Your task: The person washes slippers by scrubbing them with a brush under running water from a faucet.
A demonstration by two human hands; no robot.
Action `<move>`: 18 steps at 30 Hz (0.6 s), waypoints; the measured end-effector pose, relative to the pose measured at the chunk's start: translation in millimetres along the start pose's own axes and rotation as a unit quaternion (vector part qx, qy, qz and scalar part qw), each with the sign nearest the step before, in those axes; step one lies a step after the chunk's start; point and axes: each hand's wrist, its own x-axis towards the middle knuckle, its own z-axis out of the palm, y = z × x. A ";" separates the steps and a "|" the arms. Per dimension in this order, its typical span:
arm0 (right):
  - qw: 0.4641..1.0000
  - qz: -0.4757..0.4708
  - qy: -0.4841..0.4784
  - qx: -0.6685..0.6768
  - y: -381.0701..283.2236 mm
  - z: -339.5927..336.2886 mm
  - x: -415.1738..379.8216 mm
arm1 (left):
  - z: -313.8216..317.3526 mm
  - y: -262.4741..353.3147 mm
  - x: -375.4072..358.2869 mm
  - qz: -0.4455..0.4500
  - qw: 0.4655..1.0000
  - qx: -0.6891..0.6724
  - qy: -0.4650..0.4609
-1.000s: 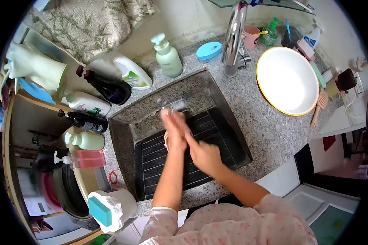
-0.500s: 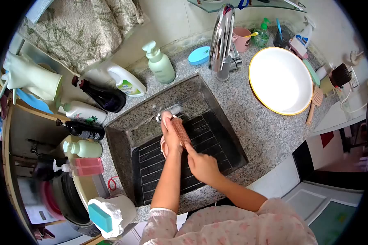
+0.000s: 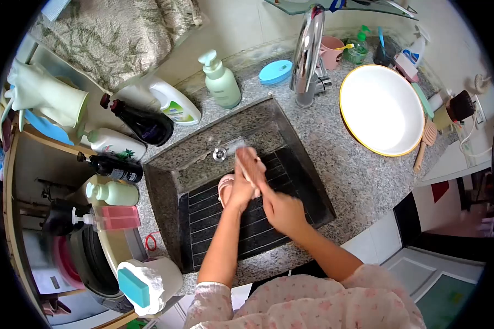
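Over the dark stone sink (image 3: 164, 219), my left hand (image 3: 242, 189) grips a pinkish-brown textured object (image 3: 249, 164), perhaps a shoe sole; motion blurs it. My right hand (image 3: 284, 211) is closed with its index finger reaching to the object's lower end; whether it pinches anything is hidden. A pink shoe-like item (image 3: 224, 188) lies on the black ribbed mat (image 3: 208, 230), just left of my left wrist. Behind my hands is the round metal overflow fitting (image 3: 219, 154) in the sink wall.
A chrome faucet (image 3: 307, 60) rises behind the sink. To its right stands a white basin (image 3: 382, 109) with a yellow rim. Several bottles line the left side, near a green pump bottle (image 3: 223, 82). A teal sponge (image 3: 133, 287) rests on a white tub at the front left.
The held object has tilted and shifted slightly right, with both hands moving along. More of the pink item and the metal fitting now shows. The whole view has shifted a little.
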 end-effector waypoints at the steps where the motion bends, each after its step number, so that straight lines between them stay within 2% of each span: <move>1: 0.999 0.009 0.050 -0.013 9.2 7.7 21.0 | 4.7 -16.5 2.8 0.037 0.999 0.034 0.008; 2: 0.994 0.019 0.101 -0.025 14.3 8.3 36.9 | 14.2 -19.5 0.5 0.073 0.995 0.068 0.019; 4: 0.995 0.052 0.085 -0.001 13.5 4.0 34.7 | 12.6 -16.6 -2.8 0.111 0.993 0.013 0.026; 6: 0.999 0.031 0.020 -0.016 -1.4 1.3 -0.9 | -7.2 -5.5 6.0 0.017 0.995 0.059 0.074; 7: 1.000 0.019 -0.009 -0.013 -3.6 4.8 -16.6 | -10.3 7.4 2.3 -0.016 0.999 0.036 0.023; 8: 1.000 0.015 -0.010 -0.014 2.6 7.9 -8.8 | -11.3 -4.8 6.5 -0.014 0.999 0.034 0.025; 10: 0.997 0.047 0.038 -0.055 19.3 14.9 20.1 | -9.7 -44.5 10.9 0.149 0.971 0.188 0.022; 11: 0.995 0.087 0.048 0.011 15.9 -2.3 41.4 | 1.5 -43.3 6.2 0.168 0.964 0.203 0.044; 12: 0.996 0.075 0.052 0.022 14.6 -4.4 37.1 | 2.7 -36.5 3.7 0.170 0.963 0.203 0.043; 14: 0.998 0.057 0.024 0.015 13.5 2.5 16.2 | -0.7 -21.5 1.5 0.133 0.989 0.049 0.042; 15: 0.996 0.050 -0.064 0.038 -2.6 1.0 -16.4 | -15.0 -20.9 12.8 0.076 0.994 0.076 0.022; 17: 0.996 0.089 -0.020 -0.002 0.8 -3.4 9.6 | -14.7 -39.0 19.3 0.165 0.959 0.226 0.045; 18: 0.993 0.114 0.018 -0.016 9.3 -3.1 30.0 | -7.6 -46.9 8.3 0.246 0.906 0.331 0.094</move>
